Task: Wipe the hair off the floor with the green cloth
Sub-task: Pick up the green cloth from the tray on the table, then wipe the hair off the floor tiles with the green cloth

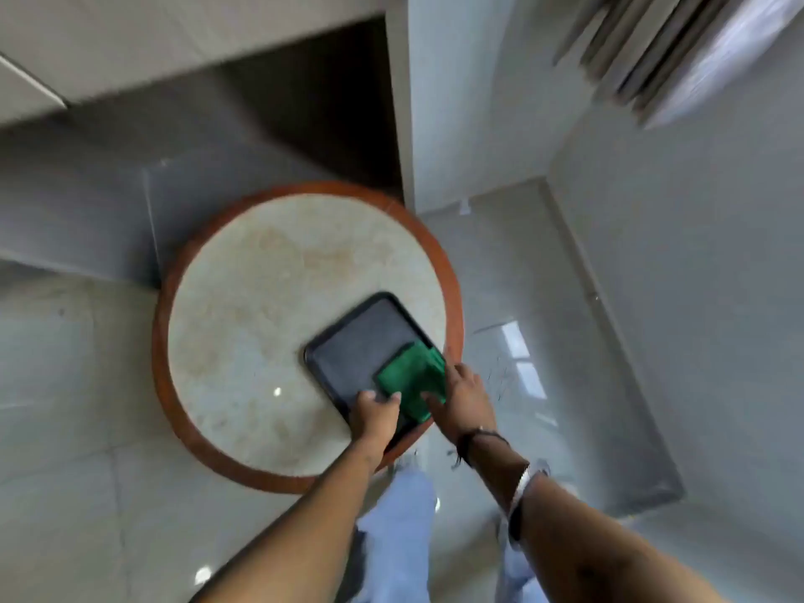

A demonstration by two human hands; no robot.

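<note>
Soft green cloth (413, 378), matt dark tray (348, 341), polished stone tabletop (261, 306) with wooden rim, glossy tiled floor (544, 298)

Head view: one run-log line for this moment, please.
phase: pickup | cloth: on tray, table | left hand: at tray edge | right hand: on cloth

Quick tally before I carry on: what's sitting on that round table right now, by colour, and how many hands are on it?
Black rectangular tray, on the round marble-look table with a brown rim: 1
Folded green cloth, lying in the tray: 1
Hands at the tray, left hand gripping its near edge, right hand on the cloth: 2
Total: 4
</note>
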